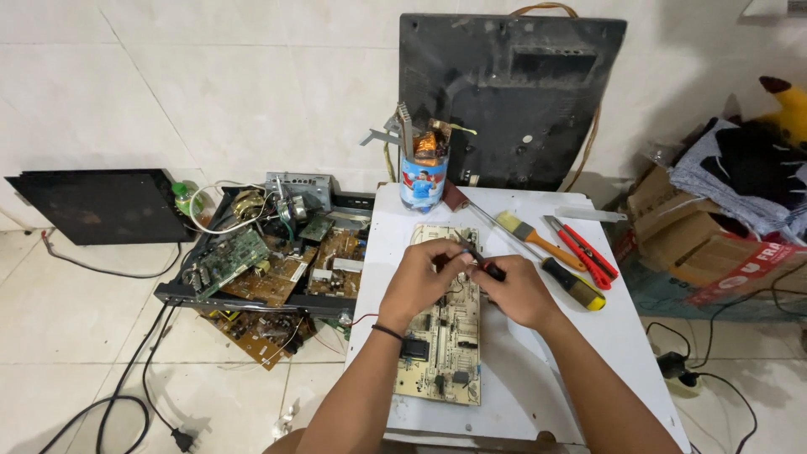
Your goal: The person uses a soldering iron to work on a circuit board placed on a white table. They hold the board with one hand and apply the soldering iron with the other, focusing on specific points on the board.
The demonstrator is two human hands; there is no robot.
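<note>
Head view: we are pressing our left hand [418,282], fingers curled, onto the circuit board [441,336] lying on the white worktop [513,370], while our right hand [517,290] is gripping a small dark tool [481,261] closed-fisted above it, near the screwdriver [555,271].

Matt beige circuit board [441,353]; smooth white tabletop [622,328]; glossy plastic screwdriver handle [574,284]; wood-handled brush [538,238]; corrugated cardboard box [702,244]

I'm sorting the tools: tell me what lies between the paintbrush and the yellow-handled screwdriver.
Nothing. In the head view the paintbrush and screwdriver lie side by side, with only bare white table between them.
</note>
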